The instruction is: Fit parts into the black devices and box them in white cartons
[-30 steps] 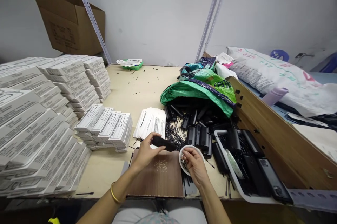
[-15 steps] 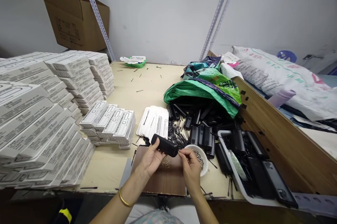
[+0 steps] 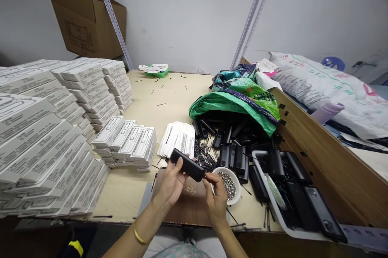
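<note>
A black oblong case (image 3: 188, 165) is held slanted above a brown board (image 3: 190, 209). My left hand (image 3: 172, 181) is wrapped round its left part, thumb on top. At its right end my right hand (image 3: 216, 195) pinches with thumb and forefinger; whatever lies between those fingertips is too small to make out. A white bowl (image 3: 238, 193) of small metal pieces sits just right of my right hand. Small light bits (image 3: 190, 189) lie on the board. Behind the case are white printed cards (image 3: 174, 139) and many thin black sticks (image 3: 207, 157).
Stacked white boxes (image 3: 39, 141) fill the left, with a shorter stack (image 3: 133, 141) nearer. On the right, a green bag (image 3: 236, 102) lies behind black cases, and a white tray (image 3: 280, 219) holds more. A wooden board (image 3: 327, 157) edges the table's right side.
The black case has turned slightly and shifted a little left in my left hand. My right hand has moved slightly left with it, showing more of the bowl's metal pieces.
</note>
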### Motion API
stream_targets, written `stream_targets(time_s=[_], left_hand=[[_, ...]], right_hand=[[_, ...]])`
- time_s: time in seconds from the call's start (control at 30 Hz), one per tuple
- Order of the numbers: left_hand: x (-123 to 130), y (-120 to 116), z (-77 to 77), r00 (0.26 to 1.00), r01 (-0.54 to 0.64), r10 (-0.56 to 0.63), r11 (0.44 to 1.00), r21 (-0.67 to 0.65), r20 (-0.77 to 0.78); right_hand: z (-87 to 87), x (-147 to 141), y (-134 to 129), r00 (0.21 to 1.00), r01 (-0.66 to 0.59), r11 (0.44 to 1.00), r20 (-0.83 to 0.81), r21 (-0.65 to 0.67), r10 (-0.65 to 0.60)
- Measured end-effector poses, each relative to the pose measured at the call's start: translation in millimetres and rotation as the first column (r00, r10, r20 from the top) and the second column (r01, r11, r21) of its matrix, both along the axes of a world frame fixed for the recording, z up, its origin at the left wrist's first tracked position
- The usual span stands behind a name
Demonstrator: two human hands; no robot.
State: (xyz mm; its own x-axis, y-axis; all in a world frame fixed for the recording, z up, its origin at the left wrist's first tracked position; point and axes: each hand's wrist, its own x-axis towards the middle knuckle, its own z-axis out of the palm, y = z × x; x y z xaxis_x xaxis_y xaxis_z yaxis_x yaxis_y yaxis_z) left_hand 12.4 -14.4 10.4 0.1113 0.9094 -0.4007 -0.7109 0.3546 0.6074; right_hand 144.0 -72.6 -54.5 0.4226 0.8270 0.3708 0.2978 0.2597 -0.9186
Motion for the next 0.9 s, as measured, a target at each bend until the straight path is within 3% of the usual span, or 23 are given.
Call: stream_targets(time_s=[0.1,0.2,0.27,0.33,0.43,0.57,0.63,0.77,0.9], left_hand=[[-16,-8,-10.1,0.965,0.127,-0.067,0.965,0.229,-0.255],[-11,-3,-35.1,0.785,0.26,-0.064,0.937,0.234,-0.617],[4,11,-47.3,0.687,0.293,-0.008,0.918,0.267,-0.727],[20,30,-52.1,0.613,0.375,0.005,0.878,0.297,-0.79],[27,54,-54.8,0.501,0.478,0.01,0.831,0.286,-0.865],[2,64,-71.9,0.367,0.505,0.07,0.822,0.262,-0.927],[-12,62,-84.3,0.247,0.566,0.086,0.796,0.216,-0.965],[-22,59,-97.8,-0.055,0.684,0.136,0.727,0.062,-0.989],[-23,65,-91.8,-0.117,0.705,0.112,0.709,-0.003,-0.987]], right_hand=[[1.3,20,-3,0.997,0.044,0.991,-0.06,-0.127,-0.052],[5.8,40,7,0.991,0.132,0.976,-0.001,-0.171,-0.134],[11.1,49,26,0.992,0.083,0.981,0.107,-0.173,-0.065],[16.5,52,54,0.966,0.036,0.979,0.257,-0.2,0.017],[19.5,48,110,0.864,-0.004,0.951,0.477,-0.309,0.159],[10.3,32,180,0.758,-0.102,0.911,0.562,-0.4,0.332],[3.7,23,204,0.689,-0.128,0.881,0.599,-0.455,0.409],[-4.9,15,230,0.572,-0.117,0.818,0.635,-0.563,0.519],[-8.7,21,233,0.5,-0.122,0.777,0.638,-0.617,0.585]])
